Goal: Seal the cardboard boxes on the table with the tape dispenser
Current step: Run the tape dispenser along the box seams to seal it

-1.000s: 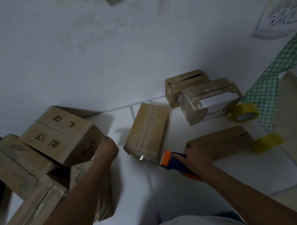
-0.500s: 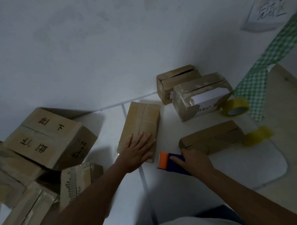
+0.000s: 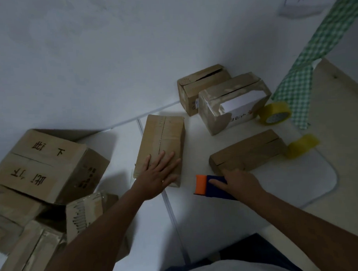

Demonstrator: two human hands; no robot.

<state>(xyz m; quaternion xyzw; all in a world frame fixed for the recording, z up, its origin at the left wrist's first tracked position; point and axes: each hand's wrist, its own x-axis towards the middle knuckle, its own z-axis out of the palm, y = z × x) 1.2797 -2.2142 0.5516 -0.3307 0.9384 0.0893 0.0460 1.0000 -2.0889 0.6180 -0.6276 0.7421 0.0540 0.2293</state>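
A long brown cardboard box (image 3: 163,136) lies on the white table (image 3: 197,226) in the middle, its top seam running away from me. My left hand (image 3: 158,174) rests flat on the box's near end, fingers spread. Just to the right, my right hand (image 3: 239,184) grips the blue tape dispenser (image 3: 211,185) with its orange front, low over the table beside the box. A flat box (image 3: 247,152) lies right behind that hand. Two more boxes, one brown (image 3: 200,88) and one with a white label (image 3: 232,105), stand at the back.
A pile of several cardboard boxes (image 3: 39,166) fills the left side. Two yellow tape rolls (image 3: 274,113) (image 3: 302,146) lie at the right near a green checked cloth (image 3: 298,86). A wall rises behind the table. A wooden surface (image 3: 339,109) adjoins at the right.
My left hand left the box pile at the left and came down flat on the middle box. The right hand with the dispenser stayed near the box's near end.
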